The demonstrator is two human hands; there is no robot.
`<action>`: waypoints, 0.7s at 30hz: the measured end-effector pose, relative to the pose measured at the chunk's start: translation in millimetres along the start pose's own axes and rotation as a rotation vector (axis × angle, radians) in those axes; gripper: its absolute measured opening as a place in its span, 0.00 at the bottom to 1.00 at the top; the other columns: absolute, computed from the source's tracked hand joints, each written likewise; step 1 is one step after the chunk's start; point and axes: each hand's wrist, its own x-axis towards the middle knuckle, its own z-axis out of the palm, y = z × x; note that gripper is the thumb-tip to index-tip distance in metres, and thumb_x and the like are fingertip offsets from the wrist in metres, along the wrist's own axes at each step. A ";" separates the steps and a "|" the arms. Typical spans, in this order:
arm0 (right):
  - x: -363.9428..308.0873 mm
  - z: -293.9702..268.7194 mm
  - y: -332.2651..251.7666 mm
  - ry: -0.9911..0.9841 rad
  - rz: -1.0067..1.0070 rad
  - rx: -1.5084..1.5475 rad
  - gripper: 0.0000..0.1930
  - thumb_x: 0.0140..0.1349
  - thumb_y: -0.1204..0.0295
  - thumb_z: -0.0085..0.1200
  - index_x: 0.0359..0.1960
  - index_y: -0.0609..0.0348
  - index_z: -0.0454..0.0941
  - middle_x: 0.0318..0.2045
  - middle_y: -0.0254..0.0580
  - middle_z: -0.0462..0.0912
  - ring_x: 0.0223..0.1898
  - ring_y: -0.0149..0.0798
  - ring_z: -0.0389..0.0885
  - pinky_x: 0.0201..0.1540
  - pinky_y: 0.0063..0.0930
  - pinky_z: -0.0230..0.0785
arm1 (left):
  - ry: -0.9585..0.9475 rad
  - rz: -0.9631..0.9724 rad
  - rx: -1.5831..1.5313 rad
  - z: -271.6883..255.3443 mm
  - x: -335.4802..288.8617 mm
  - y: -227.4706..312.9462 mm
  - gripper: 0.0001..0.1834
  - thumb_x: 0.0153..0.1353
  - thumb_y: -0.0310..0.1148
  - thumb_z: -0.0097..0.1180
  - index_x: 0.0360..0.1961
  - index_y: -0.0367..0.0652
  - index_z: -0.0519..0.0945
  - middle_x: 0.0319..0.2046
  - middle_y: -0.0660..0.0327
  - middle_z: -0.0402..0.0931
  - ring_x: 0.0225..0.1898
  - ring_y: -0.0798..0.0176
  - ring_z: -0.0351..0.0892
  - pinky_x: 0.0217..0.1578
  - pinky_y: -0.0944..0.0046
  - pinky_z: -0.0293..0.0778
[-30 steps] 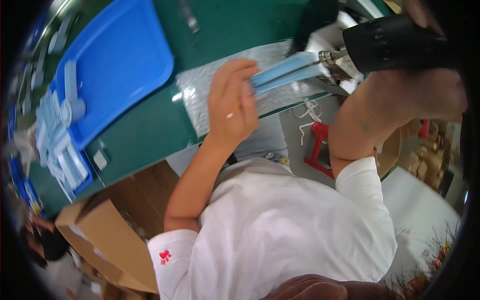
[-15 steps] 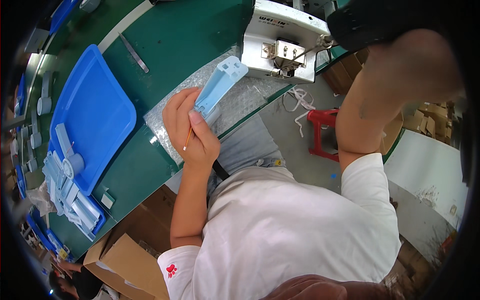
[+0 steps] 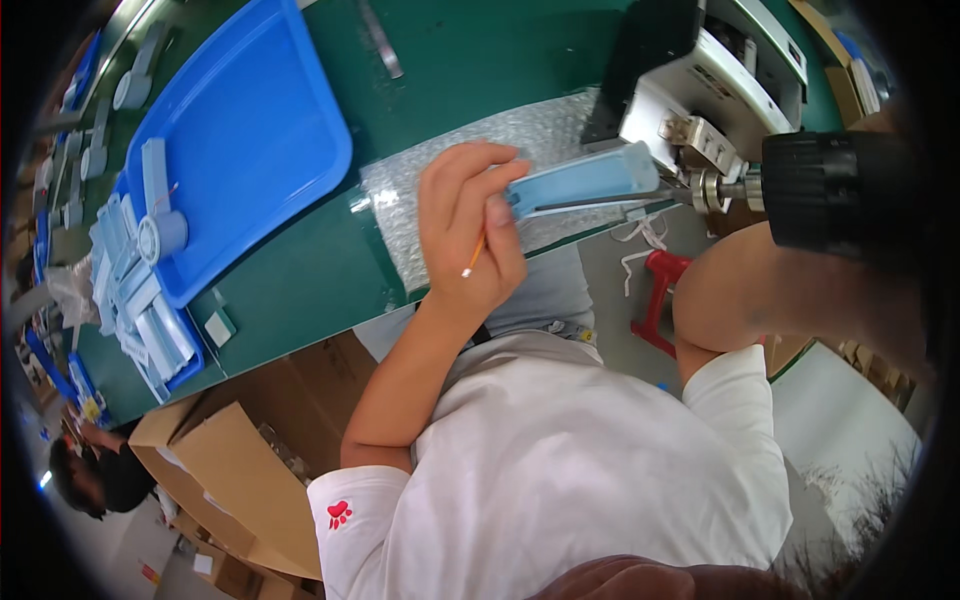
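Observation:
My left hand is closed around one end of a light blue plastic housing, a long hollow shell tilted over the bubble wrap. A thin orange wire sticks out below the thumb. From the right comes a black power screwdriver, held in my right hand, which is dark, blurred and mostly hidden at the picture's edge. Its long metal bit reaches along the open shell, the tip near my left fingers. Beyond stands a white and black metal machine with a small metal block.
A blue tray lies at left, with light blue plastic parts heaped at its near end. Tweezers rest on the green table. Bubble wrap covers the table edge. A red stool and cardboard box stand below.
The screwdriver has come from the machine to the housing, and its bit now lies along the shell. The housing has turned toward it. My view has shifted, moving the scene in the picture.

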 end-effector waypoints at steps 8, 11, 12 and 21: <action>5.4 5.4 14.8 -0.047 0.024 0.035 0.34 0.72 0.36 0.37 0.43 0.62 0.71 0.34 0.46 0.77 0.23 0.37 0.77 0.23 0.29 0.73 | 0.020 -0.011 -0.018 1.2 4.1 -0.5 0.15 0.70 0.25 0.43 0.43 0.34 0.84 0.45 0.50 0.82 0.47 0.48 0.79 0.52 0.53 0.73; 4.9 6.7 17.2 -0.056 0.028 0.028 0.34 0.72 0.36 0.37 0.43 0.62 0.71 0.34 0.47 0.77 0.23 0.38 0.77 0.23 0.29 0.73 | 0.024 -0.012 0.002 1.0 4.2 -0.9 0.15 0.70 0.25 0.43 0.43 0.34 0.83 0.45 0.50 0.82 0.47 0.48 0.78 0.52 0.53 0.73; 4.0 6.5 18.3 -0.056 0.030 0.027 0.34 0.72 0.36 0.37 0.43 0.62 0.71 0.34 0.47 0.77 0.23 0.38 0.77 0.23 0.29 0.73 | 0.024 -0.014 -0.006 1.1 4.3 -1.4 0.15 0.70 0.25 0.43 0.43 0.34 0.83 0.45 0.50 0.82 0.47 0.48 0.78 0.52 0.53 0.73; -9.0 7.8 21.2 -0.073 0.027 0.006 0.35 0.71 0.35 0.36 0.43 0.62 0.71 0.34 0.47 0.77 0.23 0.38 0.76 0.23 0.29 0.73 | 0.018 -0.023 -0.022 1.5 3.3 -1.7 0.15 0.70 0.26 0.43 0.43 0.33 0.83 0.44 0.49 0.82 0.46 0.48 0.78 0.50 0.53 0.72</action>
